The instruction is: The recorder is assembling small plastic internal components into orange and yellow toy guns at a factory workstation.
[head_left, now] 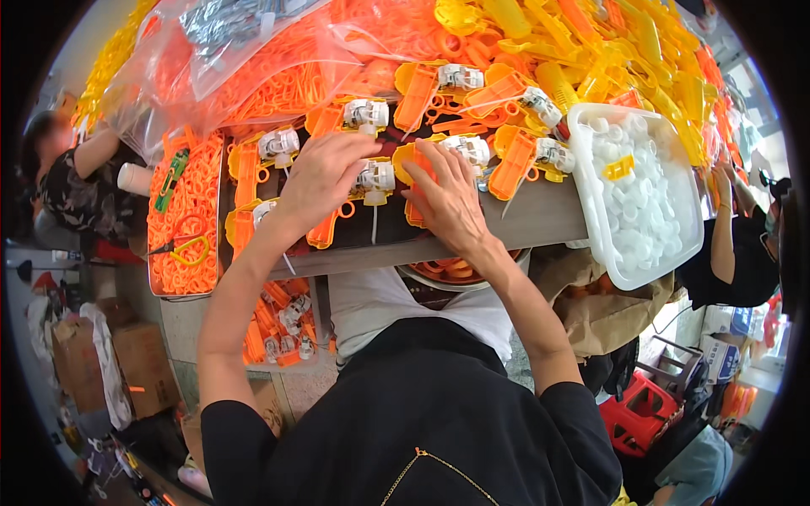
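On the table edge before me lie several half-assembled toys, each an orange-and-yellow plastic shell with a white mechanism at one end. My left hand (325,173) is over the table with its fingers stretched toward the right, beside a shell's white mechanism (376,175); part of that shell is hidden under it. My right hand (451,198) spreads its fingers over another orange shell (415,207), fingertips on or just above it. Neither hand visibly grips anything. Farther back lie more such shells (416,97), and one orange shell (511,169) is right of my right hand.
At left stands a tray of small orange rings (181,274) with yellow-handled scissors (190,244) and a green cutter (172,179). A white bin (603,244) of translucent caps is at right. Orange and yellow parts (591,51) heap behind. Two people sit at the sides.
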The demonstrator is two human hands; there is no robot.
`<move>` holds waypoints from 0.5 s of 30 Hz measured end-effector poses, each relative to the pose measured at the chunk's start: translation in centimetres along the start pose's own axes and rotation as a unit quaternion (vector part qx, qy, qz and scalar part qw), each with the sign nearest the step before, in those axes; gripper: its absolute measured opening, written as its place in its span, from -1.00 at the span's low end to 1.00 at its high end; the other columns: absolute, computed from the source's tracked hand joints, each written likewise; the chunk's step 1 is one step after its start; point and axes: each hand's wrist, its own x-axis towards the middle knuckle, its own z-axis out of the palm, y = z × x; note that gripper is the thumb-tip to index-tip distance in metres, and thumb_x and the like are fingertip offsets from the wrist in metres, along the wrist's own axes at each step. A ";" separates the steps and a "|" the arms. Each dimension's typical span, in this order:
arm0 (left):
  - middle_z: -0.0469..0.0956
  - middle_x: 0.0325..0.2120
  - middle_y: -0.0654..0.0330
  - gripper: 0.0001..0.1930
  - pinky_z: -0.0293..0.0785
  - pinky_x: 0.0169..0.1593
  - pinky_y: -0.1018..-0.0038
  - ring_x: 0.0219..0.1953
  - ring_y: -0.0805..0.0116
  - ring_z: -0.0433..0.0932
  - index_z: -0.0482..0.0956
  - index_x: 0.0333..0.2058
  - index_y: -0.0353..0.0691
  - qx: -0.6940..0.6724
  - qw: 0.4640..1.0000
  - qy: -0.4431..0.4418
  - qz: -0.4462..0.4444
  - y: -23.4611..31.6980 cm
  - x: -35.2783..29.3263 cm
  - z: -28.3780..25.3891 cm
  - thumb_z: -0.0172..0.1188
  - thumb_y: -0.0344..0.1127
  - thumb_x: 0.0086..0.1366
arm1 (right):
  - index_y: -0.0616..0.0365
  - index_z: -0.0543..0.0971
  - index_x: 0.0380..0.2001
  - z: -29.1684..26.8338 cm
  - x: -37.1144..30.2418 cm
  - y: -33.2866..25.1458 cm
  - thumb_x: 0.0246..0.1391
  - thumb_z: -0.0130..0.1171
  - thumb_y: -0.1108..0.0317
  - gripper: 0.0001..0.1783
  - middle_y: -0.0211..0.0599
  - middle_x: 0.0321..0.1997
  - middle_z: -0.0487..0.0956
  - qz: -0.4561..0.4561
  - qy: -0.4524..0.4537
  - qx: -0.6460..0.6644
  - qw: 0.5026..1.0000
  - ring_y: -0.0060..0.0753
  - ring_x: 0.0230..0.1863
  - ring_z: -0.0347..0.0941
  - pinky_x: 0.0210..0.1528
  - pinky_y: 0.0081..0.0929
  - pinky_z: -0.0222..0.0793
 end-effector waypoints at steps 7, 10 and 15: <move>0.61 -0.19 0.10 -0.71 0.48 -0.01 0.26 -0.06 0.08 0.57 0.59 -0.14 -0.22 0.017 0.999 0.035 -0.006 3.4 11.6 7.0 0.28 -0.19 0.24 | 0.13 0.61 -0.09 -5.3 -5.0 0.1 0.05 0.28 0.44 -0.70 -0.29 -0.04 0.61 0.035 -0.015 0.069 0.997 -0.17 0.10 0.46 0.31 -0.05 0.18; 0.59 -0.16 0.07 -0.58 0.49 -0.04 0.24 -0.08 0.05 0.57 0.53 -0.04 -0.20 0.082 0.996 0.045 0.010 4.3 13.9 9.4 0.31 -0.09 0.23 | 0.16 0.64 -0.12 -10.0 -7.0 1.3 0.06 0.29 0.46 -0.73 -0.27 -0.06 0.62 0.049 -0.041 0.120 0.991 -0.17 -0.01 0.53 0.16 -0.22 0.37; 0.58 -0.11 0.02 -0.47 0.50 -0.05 0.22 -0.08 0.01 0.58 0.41 0.08 -0.19 0.121 0.991 0.054 0.033 2.8 14.1 10.8 0.35 -0.12 0.20 | 0.23 0.67 -0.19 -20.7 -8.9 3.9 0.08 0.26 0.57 -0.80 -0.24 -0.18 0.68 0.204 0.048 0.137 0.968 -0.34 -0.17 0.60 -0.08 -0.44 0.50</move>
